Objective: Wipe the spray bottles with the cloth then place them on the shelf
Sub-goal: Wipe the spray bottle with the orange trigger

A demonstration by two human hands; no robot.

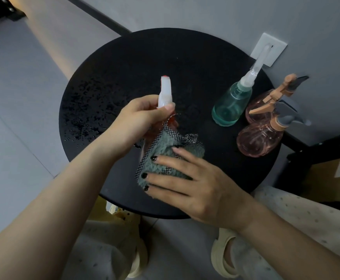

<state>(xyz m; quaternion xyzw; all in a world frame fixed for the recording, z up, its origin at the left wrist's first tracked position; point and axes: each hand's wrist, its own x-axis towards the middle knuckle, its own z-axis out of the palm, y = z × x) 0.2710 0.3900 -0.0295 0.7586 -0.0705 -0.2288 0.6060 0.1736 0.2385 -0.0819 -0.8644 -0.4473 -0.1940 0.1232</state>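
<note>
My left hand [138, 120] grips the neck of a reddish spray bottle with a white nozzle [165, 91], held tilted above the round black table [136, 63]. My right hand [193, 184] holds a grey-green cloth [165, 156] with a checked edge wrapped round the bottle's lower body, which the cloth mostly hides. A teal bottle [231, 106] with a long white nozzle stands at the table's right. Two pink bottles stand beside it: one with a tan trigger [266, 104], one with a grey trigger [260, 138].
Water droplets [88, 110] cover the table's left part. A white wall socket [268, 49] sits behind the teal bottle. A black frame [318, 146] and a cardboard box [335, 174] lie to the right. My feet in slippers stand under the table's near edge.
</note>
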